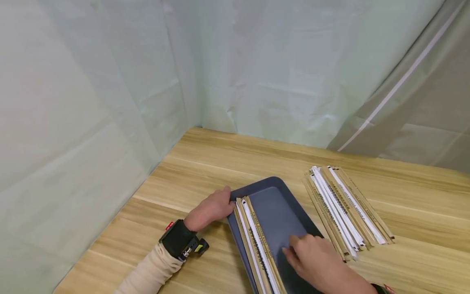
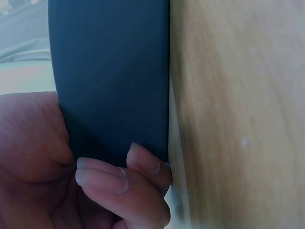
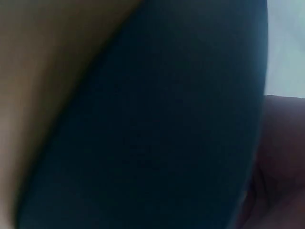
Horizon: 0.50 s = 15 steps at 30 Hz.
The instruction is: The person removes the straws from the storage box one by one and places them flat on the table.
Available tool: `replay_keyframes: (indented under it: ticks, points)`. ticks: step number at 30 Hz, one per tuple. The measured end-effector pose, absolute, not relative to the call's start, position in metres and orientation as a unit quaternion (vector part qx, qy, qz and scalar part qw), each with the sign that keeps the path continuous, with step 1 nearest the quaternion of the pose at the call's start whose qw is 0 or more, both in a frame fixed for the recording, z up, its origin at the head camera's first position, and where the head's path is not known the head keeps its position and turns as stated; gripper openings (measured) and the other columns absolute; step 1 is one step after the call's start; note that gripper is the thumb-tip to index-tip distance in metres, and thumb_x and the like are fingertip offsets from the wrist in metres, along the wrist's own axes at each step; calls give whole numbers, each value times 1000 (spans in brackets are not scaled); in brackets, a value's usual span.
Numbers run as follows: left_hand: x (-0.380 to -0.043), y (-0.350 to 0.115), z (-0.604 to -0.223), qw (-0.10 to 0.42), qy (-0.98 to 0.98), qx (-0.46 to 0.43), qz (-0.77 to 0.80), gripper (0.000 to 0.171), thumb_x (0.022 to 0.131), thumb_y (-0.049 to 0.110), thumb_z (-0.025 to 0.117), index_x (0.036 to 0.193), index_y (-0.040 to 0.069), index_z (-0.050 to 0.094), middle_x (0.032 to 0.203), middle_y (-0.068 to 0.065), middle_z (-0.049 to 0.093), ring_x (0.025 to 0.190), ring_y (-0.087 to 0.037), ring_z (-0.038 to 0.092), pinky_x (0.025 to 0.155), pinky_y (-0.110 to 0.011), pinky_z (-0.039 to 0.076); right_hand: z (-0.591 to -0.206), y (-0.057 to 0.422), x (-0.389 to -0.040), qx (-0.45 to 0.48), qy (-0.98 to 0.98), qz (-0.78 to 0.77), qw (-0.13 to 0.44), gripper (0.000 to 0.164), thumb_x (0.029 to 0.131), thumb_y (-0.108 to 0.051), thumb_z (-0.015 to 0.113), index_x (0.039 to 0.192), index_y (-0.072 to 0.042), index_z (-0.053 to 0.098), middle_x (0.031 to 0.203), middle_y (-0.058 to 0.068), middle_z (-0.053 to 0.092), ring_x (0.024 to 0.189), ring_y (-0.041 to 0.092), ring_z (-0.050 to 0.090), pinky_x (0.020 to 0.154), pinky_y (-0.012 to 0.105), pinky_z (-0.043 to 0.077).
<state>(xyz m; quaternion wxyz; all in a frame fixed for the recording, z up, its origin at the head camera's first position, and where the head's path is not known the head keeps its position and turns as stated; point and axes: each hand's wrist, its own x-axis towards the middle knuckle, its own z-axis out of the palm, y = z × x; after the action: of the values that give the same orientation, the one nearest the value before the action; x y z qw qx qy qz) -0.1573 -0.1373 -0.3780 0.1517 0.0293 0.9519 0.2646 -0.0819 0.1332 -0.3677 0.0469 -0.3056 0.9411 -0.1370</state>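
A dark blue-grey tray lies at a slant on the table. Along its left side lie several long, slim paper-wrapped sticks, brown and white with dark print. My left hand grips the tray's far left corner; in the left wrist view its bent fingers curl against the tray's outer wall. Above the tray's right half is my right hand, with fingers loosely bent and nothing visible in them. The tray wall hides most of that hand in the right wrist view.
Right of the tray, a spread pile of similar wrapped sticks rests on the wood-grain table. Pale fabric sheets hang behind the table and along its left edge. A grey cloth hangs at the back right.
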Motion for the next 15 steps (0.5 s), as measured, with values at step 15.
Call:
replay_keyframes:
  ticks: [15]
  points:
    - [-159,-137,-378,162,950,22,265,28,94,11,50,117,-5,47,73,-9,51,59,-19,48,50,-29,36,-383,114,-70,-291,911,-186,226,28,87,-23,67,67,-19,48,56,-5,42,48,11,41,46,33,36]
